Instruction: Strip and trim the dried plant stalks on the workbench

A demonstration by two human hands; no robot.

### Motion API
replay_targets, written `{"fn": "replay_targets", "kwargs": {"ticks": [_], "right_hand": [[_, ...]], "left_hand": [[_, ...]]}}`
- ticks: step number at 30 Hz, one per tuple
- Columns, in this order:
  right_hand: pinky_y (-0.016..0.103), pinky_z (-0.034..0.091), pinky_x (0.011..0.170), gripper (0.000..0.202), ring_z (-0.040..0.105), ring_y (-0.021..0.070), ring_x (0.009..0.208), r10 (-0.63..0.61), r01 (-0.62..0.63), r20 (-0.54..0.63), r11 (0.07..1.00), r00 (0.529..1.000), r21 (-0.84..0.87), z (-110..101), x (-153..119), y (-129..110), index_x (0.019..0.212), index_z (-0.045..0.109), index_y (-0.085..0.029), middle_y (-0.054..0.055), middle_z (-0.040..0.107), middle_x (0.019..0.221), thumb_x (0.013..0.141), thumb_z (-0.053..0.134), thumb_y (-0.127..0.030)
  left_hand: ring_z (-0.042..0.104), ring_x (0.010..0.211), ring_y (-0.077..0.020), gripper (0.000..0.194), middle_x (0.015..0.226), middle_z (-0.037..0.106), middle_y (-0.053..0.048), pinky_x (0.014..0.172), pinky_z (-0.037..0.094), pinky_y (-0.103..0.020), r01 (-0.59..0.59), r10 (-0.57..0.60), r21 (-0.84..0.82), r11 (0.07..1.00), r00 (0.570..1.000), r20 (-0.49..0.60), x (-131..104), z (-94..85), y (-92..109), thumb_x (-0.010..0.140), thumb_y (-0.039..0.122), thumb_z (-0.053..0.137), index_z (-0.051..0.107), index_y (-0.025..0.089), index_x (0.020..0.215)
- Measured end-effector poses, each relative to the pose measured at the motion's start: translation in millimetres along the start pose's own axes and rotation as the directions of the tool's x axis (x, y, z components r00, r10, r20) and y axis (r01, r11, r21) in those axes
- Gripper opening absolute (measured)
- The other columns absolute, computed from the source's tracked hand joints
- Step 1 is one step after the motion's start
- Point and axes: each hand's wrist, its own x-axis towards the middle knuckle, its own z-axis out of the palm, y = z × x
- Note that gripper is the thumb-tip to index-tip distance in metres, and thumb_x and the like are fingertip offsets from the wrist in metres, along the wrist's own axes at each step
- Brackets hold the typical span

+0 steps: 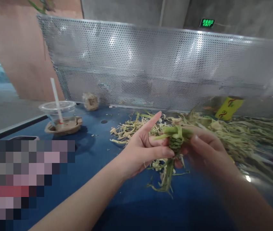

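Note:
Between my hands, above the blue table, is a small braided bundle of green plant stems (175, 143), with loose ends hanging below it. My left hand (148, 144) pinches the braid from the left between thumb and fingers, its index finger stretched out upward. From the right, my right hand (205, 146) closes its thumb and fingers on the bundle's upper stems; it is somewhat blurred. A pile of loose plant stems and scraps (129, 128) lies on the table behind my hands.
More long stems (252, 134) spread along the right. A clear plastic cup (61, 112) with a straw stands in a cardboard holder (75, 127) at left. A yellow packet (229, 108) and a perforated metal panel (155, 64) are at the back. A pixelated area covers the lower left.

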Motion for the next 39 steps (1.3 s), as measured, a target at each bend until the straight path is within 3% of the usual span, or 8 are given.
{"fn": "replay_targets", "kwargs": {"ticks": [5, 10, 15, 21, 25, 33, 36, 39], "right_hand": [[0.020, 0.048, 0.041, 0.014, 0.060, 0.0117, 0.049, 0.017, -0.018, 0.004, 0.999, 1.000, 0.047, 1.1, -1.4, -2.0, 0.087, 0.066, -0.030, -0.003, 0.062, 0.058, 0.075, 0.059, -0.033], [0.020, 0.047, 0.039, 0.014, 0.061, 0.0125, 0.049, 0.051, -0.051, -0.002, 0.998, 0.999, 0.043, 4.2, -3.0, -4.7, 0.084, 0.065, -0.028, -0.003, 0.062, 0.056, 0.071, 0.063, -0.033], [0.018, 0.046, 0.039, 0.012, 0.060, 0.0110, 0.046, 0.048, -0.049, -0.016, 0.999, 0.999, -0.009, 5.0, -3.1, -6.3, 0.079, 0.067, -0.026, -0.003, 0.061, 0.054, 0.070, 0.064, -0.033], [0.018, 0.044, 0.037, 0.016, 0.057, 0.0095, 0.044, 0.007, -0.006, 0.025, 1.000, 1.000, -0.022, 3.7, -2.3, -2.7, 0.087, 0.067, -0.032, -0.003, 0.061, 0.055, 0.071, 0.063, -0.031], [0.017, 0.046, 0.038, 0.016, 0.057, 0.0089, 0.044, 0.006, -0.004, 0.037, 0.998, 0.999, -0.057, 2.3, -1.4, -1.1, 0.086, 0.067, -0.029, -0.002, 0.063, 0.059, 0.071, 0.063, -0.032], [0.018, 0.049, 0.042, 0.010, 0.059, 0.0090, 0.047, -0.033, 0.042, 0.052, 0.983, 0.998, -0.181, 2.9, -3.4, -4.7, 0.079, 0.066, -0.027, -0.003, 0.062, 0.065, 0.070, 0.064, -0.031], [0.020, 0.050, 0.043, 0.009, 0.058, 0.0101, 0.047, -0.073, 0.074, 0.014, 0.972, 0.997, -0.225, 2.9, -3.5, -5.6, 0.079, 0.065, -0.024, -0.001, 0.062, 0.064, 0.070, 0.064, -0.027], [0.019, 0.048, 0.038, 0.011, 0.055, 0.0084, 0.044, -0.096, 0.073, -0.096, 0.972, 0.991, -0.222, -0.3, -2.6, -4.3, 0.082, 0.063, -0.026, -0.002, 0.062, 0.066, 0.072, 0.063, -0.024]], "left_hand": [[0.059, 0.055, -0.0128, 0.085, 0.067, 0.065, 0.001, 0.053, 0.047, -0.024, 0.022, -0.023, 0.029, 0.999, 1.000, 0.022, 0.3, -0.4, 2.3, 0.057, 0.025, 0.074, 0.031, 0.028, 0.131], [0.060, 0.053, -0.0125, 0.079, 0.088, 0.066, -0.005, 0.051, 0.047, -0.023, 0.014, -0.017, 0.049, 0.999, 0.997, 0.071, -0.2, 0.1, 3.4, 0.063, 0.029, 0.071, 0.031, 0.029, 0.131], [0.061, 0.057, -0.0153, 0.080, 0.077, 0.066, -0.003, 0.050, 0.046, -0.023, 0.040, -0.045, 0.089, 0.995, 0.997, 0.056, 0.1, -0.8, 4.6, 0.060, 0.034, 0.071, 0.034, 0.027, 0.130], [0.060, 0.059, -0.0162, 0.089, 0.075, 0.065, -0.003, 0.050, 0.047, -0.024, 0.101, -0.104, 0.047, 0.994, 0.993, 0.054, 0.3, -1.9, 5.7, 0.053, 0.030, 0.076, 0.033, 0.025, 0.130], [0.061, 0.059, -0.0147, 0.090, 0.073, 0.065, -0.003, 0.054, 0.047, -0.023, 0.140, -0.141, 0.020, 0.990, 0.987, 0.075, -0.9, -1.8, 6.6, 0.051, 0.025, 0.078, 0.035, 0.022, 0.130], [0.063, 0.061, -0.0139, 0.088, 0.070, 0.066, -0.001, 0.058, 0.048, -0.023, 0.094, -0.102, 0.047, 0.994, 0.965, 0.240, -1.6, -6.3, 4.9, 0.062, 0.018, 0.071, 0.021, 0.025, 0.134], [0.063, 0.060, -0.0133, 0.089, 0.072, 0.066, 0.001, 0.058, 0.048, -0.023, 0.046, -0.051, 0.028, 0.999, 0.978, 0.200, 0.4, -4.9, -0.2, 0.063, 0.019, 0.071, 0.019, 0.027, 0.134], [0.064, 0.062, -0.0144, 0.088, 0.073, 0.067, 0.001, 0.064, 0.049, -0.026, 0.032, -0.037, 0.032, 0.999, 0.986, 0.164, 4.8, -2.9, -7.0, 0.063, 0.021, 0.071, 0.020, 0.027, 0.134]]}}
